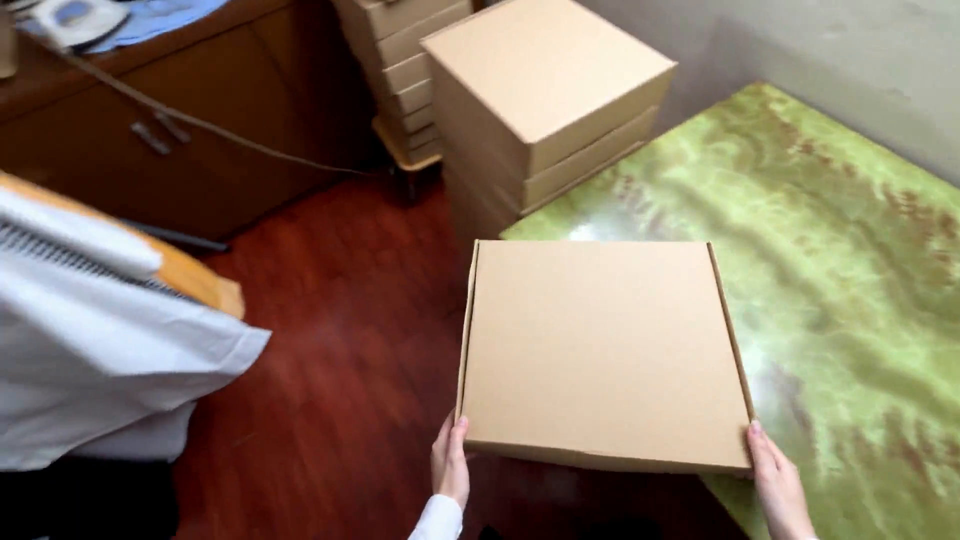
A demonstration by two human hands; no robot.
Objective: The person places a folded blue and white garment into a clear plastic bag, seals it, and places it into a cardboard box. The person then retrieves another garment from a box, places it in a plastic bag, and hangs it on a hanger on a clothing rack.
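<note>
While it overhangs the edge of the green marbled table (850, 250), a flat cardboard box (603, 350) is steadied at its near corners. Left hand (451, 465) and right hand (778, 487) each grip a corner, fingers closed on the cardboard.

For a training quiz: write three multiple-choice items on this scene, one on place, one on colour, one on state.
1. Where does the flat box sit?
A. On the table's corner
B. On the floor
C. On the stack

2. What colour is the table?
A. White
B. Green
C. Black

3. How is the flat box?
A. Open
B. Crushed
C. Closed

A: it lies on the table's near corner, overhanging the floor, with the left hand and right hand at its near corners.
B: the top is marbled green.
C: its lid lies flat and shut.
</note>
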